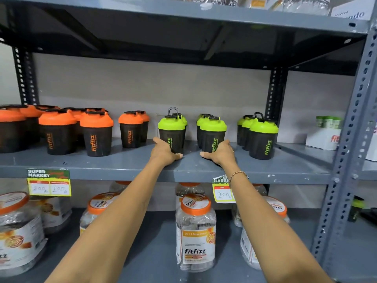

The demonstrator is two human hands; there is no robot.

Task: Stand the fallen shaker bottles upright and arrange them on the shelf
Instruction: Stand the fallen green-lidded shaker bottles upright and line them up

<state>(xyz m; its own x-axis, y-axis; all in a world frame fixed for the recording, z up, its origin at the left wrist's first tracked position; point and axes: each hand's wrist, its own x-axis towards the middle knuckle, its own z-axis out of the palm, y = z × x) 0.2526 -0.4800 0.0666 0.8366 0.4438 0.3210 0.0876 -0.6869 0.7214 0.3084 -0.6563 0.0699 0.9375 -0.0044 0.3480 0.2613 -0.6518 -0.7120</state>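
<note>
Grey slotted-steel racking [344,152], pale wall [142,84]

Both hands up on the shelf [122,166]: left hand [165,151] wraps a green-lidded shaker [173,131], right hand [220,153] another green one [213,133]. Orange-lidded shakers [97,132] stand around 9 o'clock, all upright.

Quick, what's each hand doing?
Left hand: holding a green-lidded shaker.
Right hand: holding another green-lidded bottle.

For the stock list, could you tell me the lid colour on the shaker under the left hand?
Lime green lid, head view.
</note>
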